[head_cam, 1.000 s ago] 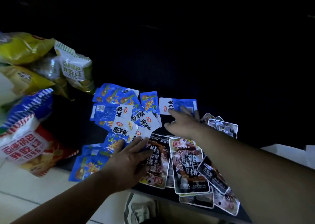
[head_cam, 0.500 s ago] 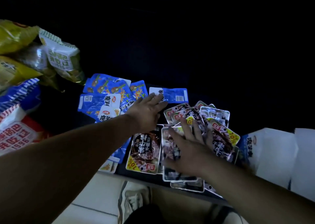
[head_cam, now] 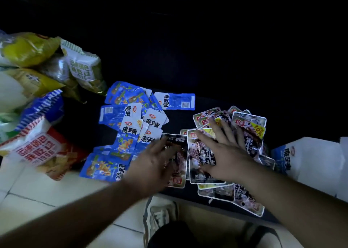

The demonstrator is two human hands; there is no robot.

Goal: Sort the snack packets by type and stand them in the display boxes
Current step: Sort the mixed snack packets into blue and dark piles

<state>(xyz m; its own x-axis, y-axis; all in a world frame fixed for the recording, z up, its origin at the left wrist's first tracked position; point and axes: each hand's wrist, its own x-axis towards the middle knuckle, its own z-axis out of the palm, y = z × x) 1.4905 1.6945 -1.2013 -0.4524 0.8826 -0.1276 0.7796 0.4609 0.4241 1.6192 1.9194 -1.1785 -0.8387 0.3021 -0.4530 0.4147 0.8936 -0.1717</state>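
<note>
We see both hands palm down on the snack packets at the lower middle of the frame. The right hand (head_cam: 226, 149) lies flat with its fingers spread wide, pressing on the pile of dark packets (head_cam: 250, 131), silver-edged pouches fanned over one another in the middle right. Its palm covers part of the front pouch (head_cam: 199, 159), which carries large white characters.

The left hand (head_cam: 156, 164) is blurred. Its fingers look straight and rest on 1 dark pouch (head_cam: 178, 174) just left of that pile, and we cannot tell whether they hook its edge.

The blue packets (head_cam: 130, 127) lie loose and overlapping in the middle left, touching the left hand's side. A lone blue packet (head_cam: 175, 101) lies flat above them, apart from the heap. All of these rest on a dark tabletop (head_cam: 180, 119).

At the right edge stands a white display box (head_cam: 310, 159) with a blue printed panel, just beside the dark pile.

Larger bags crowd the upper left and left: a yellow bag (head_cam: 26, 48), a green-and-white bag (head_cam: 82, 66), a blue-striped bag (head_cam: 43, 106) and a red-and-white bag (head_cam: 37, 149).

Below them is pale tiled floor (head_cam: 37, 195), and a shoe (head_cam: 160, 215) shows at the bottom centre.
</note>
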